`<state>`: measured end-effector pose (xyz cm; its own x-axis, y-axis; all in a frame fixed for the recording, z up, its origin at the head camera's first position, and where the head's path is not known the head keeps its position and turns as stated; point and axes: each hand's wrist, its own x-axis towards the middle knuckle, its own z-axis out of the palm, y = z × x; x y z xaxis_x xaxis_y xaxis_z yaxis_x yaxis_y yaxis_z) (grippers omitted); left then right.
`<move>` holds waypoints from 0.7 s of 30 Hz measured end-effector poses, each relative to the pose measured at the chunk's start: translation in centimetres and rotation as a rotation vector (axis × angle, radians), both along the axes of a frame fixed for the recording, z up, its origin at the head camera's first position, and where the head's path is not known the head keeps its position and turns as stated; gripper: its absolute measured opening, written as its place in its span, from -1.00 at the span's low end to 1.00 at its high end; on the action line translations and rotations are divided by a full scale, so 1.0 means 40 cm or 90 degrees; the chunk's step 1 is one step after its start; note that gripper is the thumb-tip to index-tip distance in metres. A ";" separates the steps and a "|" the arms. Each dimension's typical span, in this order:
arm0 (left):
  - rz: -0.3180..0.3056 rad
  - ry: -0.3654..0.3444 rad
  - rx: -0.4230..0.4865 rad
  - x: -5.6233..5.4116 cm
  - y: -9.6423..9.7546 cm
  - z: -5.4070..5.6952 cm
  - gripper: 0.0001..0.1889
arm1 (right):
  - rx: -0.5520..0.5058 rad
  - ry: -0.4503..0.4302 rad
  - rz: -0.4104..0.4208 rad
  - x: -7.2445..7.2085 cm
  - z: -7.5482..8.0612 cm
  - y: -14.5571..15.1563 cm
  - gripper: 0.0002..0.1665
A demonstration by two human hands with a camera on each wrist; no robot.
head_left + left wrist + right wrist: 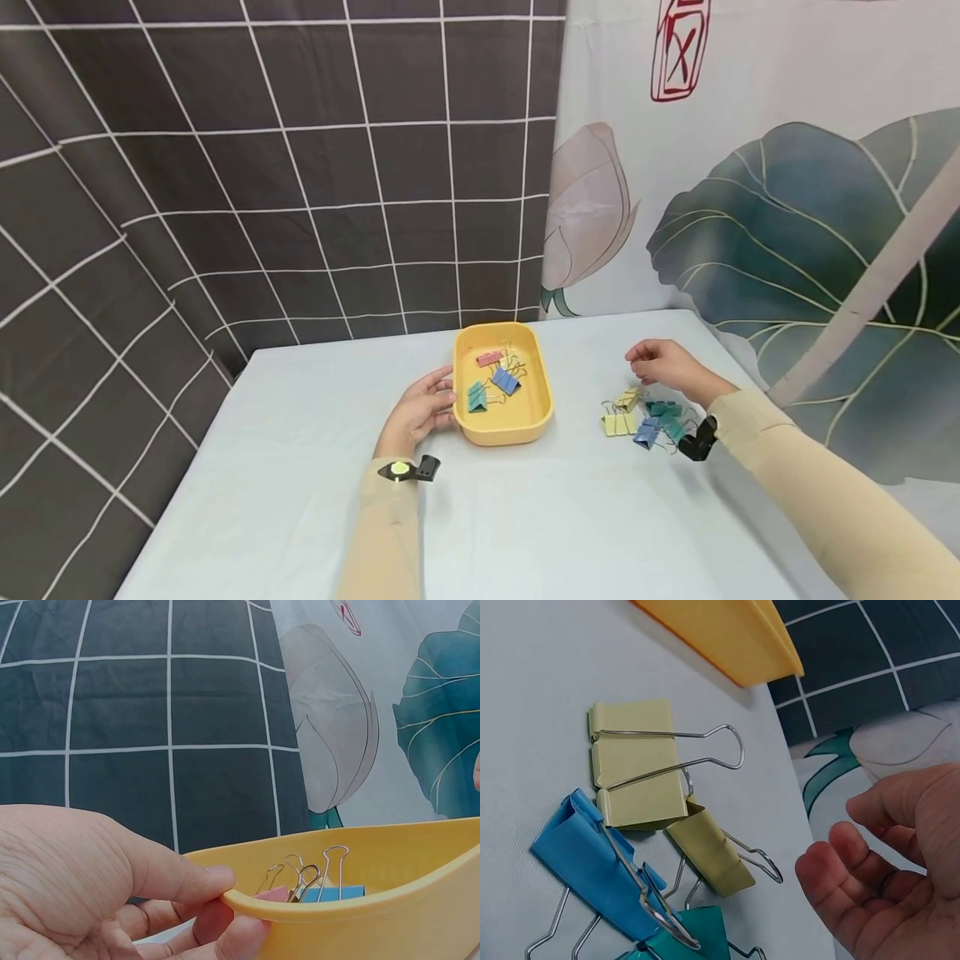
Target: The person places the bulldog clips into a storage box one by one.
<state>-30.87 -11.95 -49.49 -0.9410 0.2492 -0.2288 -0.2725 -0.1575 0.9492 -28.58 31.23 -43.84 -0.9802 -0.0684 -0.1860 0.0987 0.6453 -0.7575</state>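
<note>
The left hand (420, 408) pinches the left rim of the yellow tray (508, 436), near the far edge of the tabletop (285, 467); colored clips (506, 381) lie inside. The right hand (670, 367), fingers loosely bent and empty, hovers beside the loose binder clips (619, 425), toward the right edge.

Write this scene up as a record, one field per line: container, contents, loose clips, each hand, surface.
Container: yellow tray
Contents: red clip, yellow clip, blue clip, teal clip
Loose clips: pile of yellow, blue and green clips, right of the tray
Left hand: pinches the tray's rim
Right hand: near the pile, no clip seen in it
Surface: white tabletop
</note>
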 end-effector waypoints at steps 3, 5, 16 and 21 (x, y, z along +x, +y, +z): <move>0.004 -0.001 0.006 0.001 -0.001 0.003 -0.34 | 0.009 0.004 -0.006 0.003 0.004 0.002 -0.55; 0.005 -0.004 0.012 0.003 -0.002 0.005 -0.34 | 0.018 -0.008 -0.001 0.005 0.004 0.005 -0.55; -0.002 -0.003 0.002 0.003 0.001 0.003 -0.33 | 0.032 -0.092 0.028 0.016 -0.007 0.022 -0.55; -0.007 0.003 -0.002 -0.001 -0.002 0.003 -0.33 | 0.013 -0.101 0.032 0.017 -0.013 0.020 -0.56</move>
<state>-30.92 -12.02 -49.39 -0.9392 0.2588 -0.2257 -0.2702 -0.1512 0.9509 -27.90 32.04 -44.37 -0.9338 -0.1119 -0.3399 0.1829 0.6672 -0.7221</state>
